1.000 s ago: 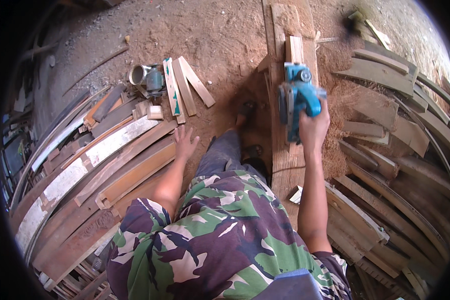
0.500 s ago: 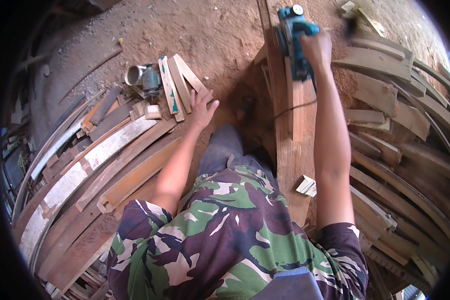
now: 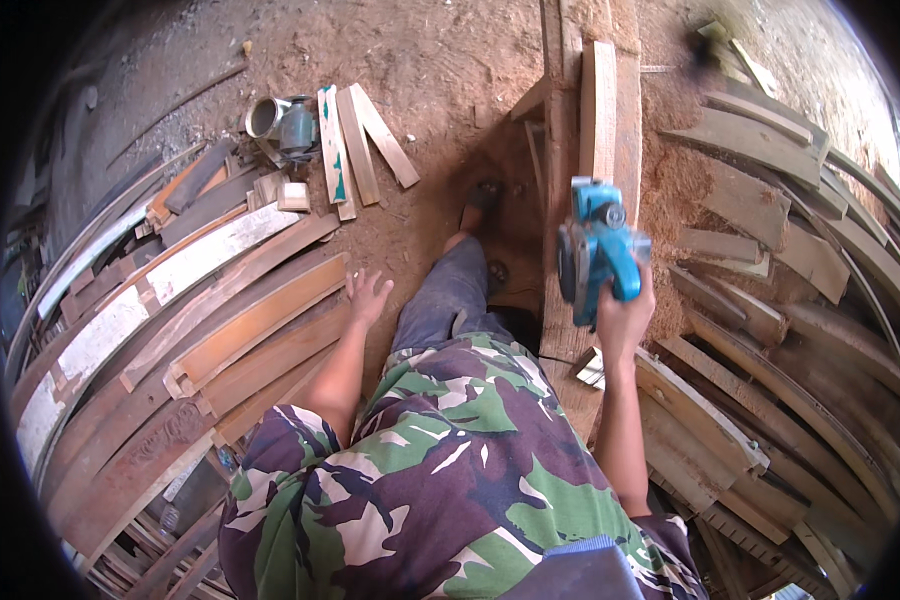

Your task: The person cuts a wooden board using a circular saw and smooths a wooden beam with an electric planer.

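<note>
A teal electric hand planer (image 3: 598, 240) is gripped by its rear handle in my right hand (image 3: 625, 312). It sits over the near part of a pale wood strip (image 3: 598, 110), which lies lengthwise on a long wooden beam (image 3: 625, 130). Whether its sole touches the strip cannot be made out. With fingers spread and nothing in them, my left hand (image 3: 368, 297) hovers beside my left thigh, near the stacked boards (image 3: 260, 320). A small pale block (image 3: 590, 368) rests on the beam's near end, partly behind my right forearm.
Left on the dirt floor are several loose wood strips (image 3: 355, 145), one with green patches, and a grey-green motor tool (image 3: 295, 128) with a round opening. Lumber (image 3: 740, 190) dusted with sawdust is piled along the right. A dark cord runs near the beam's near end.
My right hand has drawn the planer back toward me along the beam, uncovering the strip's far part. My left hand has moved nearer my body, away from the loose strips.
</note>
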{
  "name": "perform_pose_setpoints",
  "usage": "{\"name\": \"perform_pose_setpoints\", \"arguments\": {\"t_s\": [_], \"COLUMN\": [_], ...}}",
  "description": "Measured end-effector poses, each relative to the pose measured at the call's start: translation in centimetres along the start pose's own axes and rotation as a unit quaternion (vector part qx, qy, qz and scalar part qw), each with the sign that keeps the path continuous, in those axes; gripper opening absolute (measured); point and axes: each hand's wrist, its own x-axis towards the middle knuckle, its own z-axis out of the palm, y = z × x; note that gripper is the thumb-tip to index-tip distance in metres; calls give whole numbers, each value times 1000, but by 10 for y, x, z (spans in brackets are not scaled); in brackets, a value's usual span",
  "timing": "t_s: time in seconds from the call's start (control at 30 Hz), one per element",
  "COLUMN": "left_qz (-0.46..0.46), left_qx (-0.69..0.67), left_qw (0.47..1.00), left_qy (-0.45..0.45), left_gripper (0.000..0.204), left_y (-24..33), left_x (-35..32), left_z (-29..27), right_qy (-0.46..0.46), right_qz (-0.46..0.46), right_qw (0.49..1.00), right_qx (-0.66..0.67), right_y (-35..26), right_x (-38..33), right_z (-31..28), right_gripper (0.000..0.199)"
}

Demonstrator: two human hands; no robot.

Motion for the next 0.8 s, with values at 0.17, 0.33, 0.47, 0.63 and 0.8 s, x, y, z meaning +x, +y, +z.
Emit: {"name": "perform_pose_setpoints", "arguments": {"t_s": [0.17, 0.33, 0.47, 0.63, 0.8], "left_qz": [-14, 104, 241, 277, 256], "left_qx": [-44, -57, -126, -301, -280], "left_qw": [999, 988, 935, 905, 925], "left_qy": [18, 101, 228, 117, -1], "left_gripper": [61, 54, 45, 42, 60], "left_y": [22, 107, 218, 389, 498], "left_x": [2, 59, 118, 116, 123], "left_z": [-12, -44, -83, -144, -120], "right_qy": [25, 27, 28, 23, -1], "right_qz": [-60, -45, -32, -82, 4], "right_qw": [998, 997, 989, 996, 1000], "right_qx": [-27, -55, -139, -39, -29], "right_y": [-38, -93, -111, -57, 18], "right_x": [111, 240, 294, 204, -21], "right_z": [34, 64, 74, 54, -4], "right_gripper": [37, 38, 38, 45, 50]}}
